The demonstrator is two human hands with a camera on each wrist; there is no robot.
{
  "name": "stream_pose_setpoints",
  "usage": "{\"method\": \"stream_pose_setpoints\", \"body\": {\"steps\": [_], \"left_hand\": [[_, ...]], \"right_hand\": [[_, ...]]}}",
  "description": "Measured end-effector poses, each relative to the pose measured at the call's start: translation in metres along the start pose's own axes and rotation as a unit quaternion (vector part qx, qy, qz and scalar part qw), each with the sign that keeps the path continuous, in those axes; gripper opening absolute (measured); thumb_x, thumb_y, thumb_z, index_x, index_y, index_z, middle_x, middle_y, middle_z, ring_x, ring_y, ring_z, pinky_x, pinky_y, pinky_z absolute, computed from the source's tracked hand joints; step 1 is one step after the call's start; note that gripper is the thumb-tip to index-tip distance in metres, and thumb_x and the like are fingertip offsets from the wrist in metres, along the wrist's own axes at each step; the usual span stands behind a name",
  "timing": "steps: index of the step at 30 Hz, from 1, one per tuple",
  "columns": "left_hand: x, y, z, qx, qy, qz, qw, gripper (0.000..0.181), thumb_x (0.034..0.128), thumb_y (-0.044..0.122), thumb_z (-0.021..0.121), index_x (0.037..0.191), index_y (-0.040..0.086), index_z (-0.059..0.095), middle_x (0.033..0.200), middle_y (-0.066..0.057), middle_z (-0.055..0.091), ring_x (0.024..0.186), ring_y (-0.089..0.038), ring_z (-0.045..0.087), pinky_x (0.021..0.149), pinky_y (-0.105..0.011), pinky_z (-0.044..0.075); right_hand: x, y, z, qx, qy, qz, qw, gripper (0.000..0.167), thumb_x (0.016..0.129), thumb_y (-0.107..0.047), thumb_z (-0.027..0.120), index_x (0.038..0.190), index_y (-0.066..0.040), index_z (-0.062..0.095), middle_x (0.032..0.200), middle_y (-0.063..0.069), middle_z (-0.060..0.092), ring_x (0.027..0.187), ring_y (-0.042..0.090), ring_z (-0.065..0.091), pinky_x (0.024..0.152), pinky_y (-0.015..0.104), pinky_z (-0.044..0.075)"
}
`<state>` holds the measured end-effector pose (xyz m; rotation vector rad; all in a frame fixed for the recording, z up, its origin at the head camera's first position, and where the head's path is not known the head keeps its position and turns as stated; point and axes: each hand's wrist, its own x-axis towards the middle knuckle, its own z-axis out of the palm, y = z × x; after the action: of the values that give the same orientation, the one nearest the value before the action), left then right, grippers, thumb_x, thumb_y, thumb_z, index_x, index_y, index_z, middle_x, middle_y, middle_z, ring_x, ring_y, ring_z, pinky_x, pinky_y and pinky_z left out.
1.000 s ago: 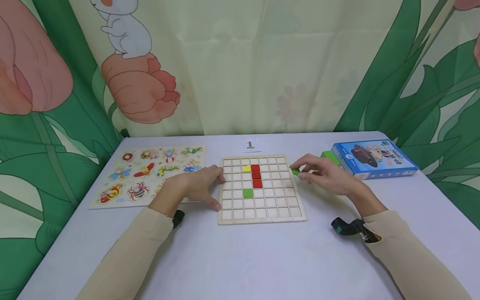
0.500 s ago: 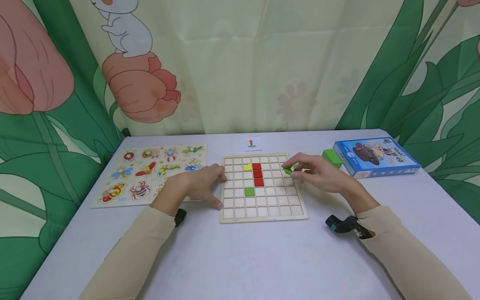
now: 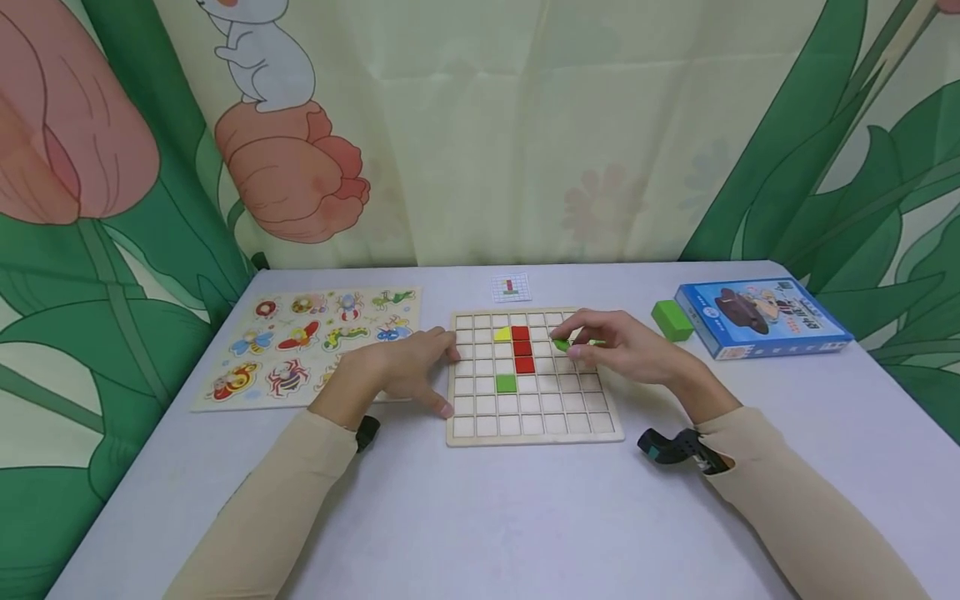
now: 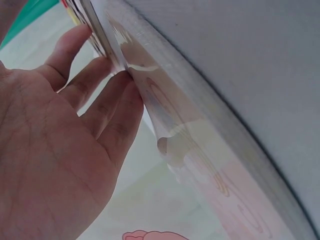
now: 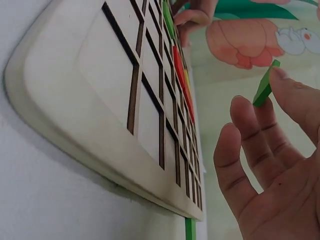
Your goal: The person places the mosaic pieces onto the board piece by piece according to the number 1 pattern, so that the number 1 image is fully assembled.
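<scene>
A wooden grid board (image 3: 540, 438) lies mid-table. Several coloured tiles sit in its cells: red tiles (image 3: 523, 348) in a column, a yellow tile (image 3: 502, 334) with a slanted side, and one green tile (image 3: 506, 383) lower left. My left hand (image 3: 401, 367) rests at the board's left edge, thumb and fingers spread apart. Above the board's right half, my right hand (image 3: 618, 346) pinches another green tile (image 5: 265, 85) between thumb and fingertips. More green shows under that hand in the head view; I cannot tell what it is.
A small pattern card (image 3: 511, 287) lies behind the board. To the left is an insect puzzle board (image 3: 217, 404), partly under my left hand. Green blocks (image 3: 672, 321) stand at the right beside a blue box (image 3: 765, 317). A printed curtain hangs behind the table.
My right hand has moved left with the green tile, from the board's right edge to over its right columns. The left hand has stayed at the board's left edge.
</scene>
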<state>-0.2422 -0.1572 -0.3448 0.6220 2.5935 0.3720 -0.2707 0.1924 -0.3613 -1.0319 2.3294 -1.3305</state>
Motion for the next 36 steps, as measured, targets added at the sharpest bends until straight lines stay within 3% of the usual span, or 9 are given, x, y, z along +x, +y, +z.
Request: {"method": "stream_pose_setpoints", "body": {"steps": [8, 15, 26, 36], "left_hand": [[0.0, 0.001, -0.003, 0.001, 0.001, -0.005, 1.0, 0.074, 0.075, 0.044, 0.092, 0.131, 0.019, 0.051, 0.136, 0.0, 0.049, 0.126, -0.02, 0.046, 0.113, -0.042, 0.039], [0.004, 0.001, -0.004, 0.002, -0.004, 0.0, 1.0, 0.073, 0.0747, 0.044, 0.092, 0.13, 0.019, 0.051, 0.134, 0.001, 0.049, 0.126, -0.02, 0.046, 0.113, -0.041, 0.039], [0.004, 0.002, -0.001, 0.005, -0.006, -0.01, 0.9999, 0.074, 0.0752, 0.044, 0.092, 0.131, 0.019, 0.051, 0.134, 0.0, 0.048, 0.124, -0.02, 0.047, 0.111, -0.041, 0.04], [0.003, 0.001, 0.001, 0.003, -0.002, -0.019, 0.9998, 0.073, 0.0746, 0.043, 0.093, 0.13, 0.02, 0.051, 0.133, 0.001, 0.048, 0.123, -0.019, 0.047, 0.111, -0.041, 0.041]], "right_hand": [[0.01, -0.005, 0.008, 0.007, -0.028, -0.008, 0.9995, 0.032, 0.099, -0.01, 0.069, 0.13, -0.001, 0.065, 0.13, 0.012, 0.064, 0.099, 0.031, 0.065, 0.085, 0.028, 0.054], [0.016, -0.006, 0.017, -0.015, -0.051, 0.005, 0.9986, 0.031, 0.098, -0.016, 0.071, 0.128, -0.009, 0.069, 0.128, 0.004, 0.066, 0.108, 0.027, 0.062, 0.096, 0.037, 0.05], [0.024, -0.004, 0.027, -0.028, -0.092, -0.008, 0.9954, 0.031, 0.095, -0.015, 0.075, 0.126, -0.011, 0.068, 0.12, 0.004, 0.068, 0.094, 0.025, 0.065, 0.086, 0.033, 0.055], [0.029, -0.005, 0.036, -0.053, -0.088, -0.013, 0.9947, 0.031, 0.092, -0.013, 0.078, 0.122, -0.012, 0.07, 0.114, 0.003, 0.068, 0.084, 0.022, 0.062, 0.077, 0.029, 0.053]]}}
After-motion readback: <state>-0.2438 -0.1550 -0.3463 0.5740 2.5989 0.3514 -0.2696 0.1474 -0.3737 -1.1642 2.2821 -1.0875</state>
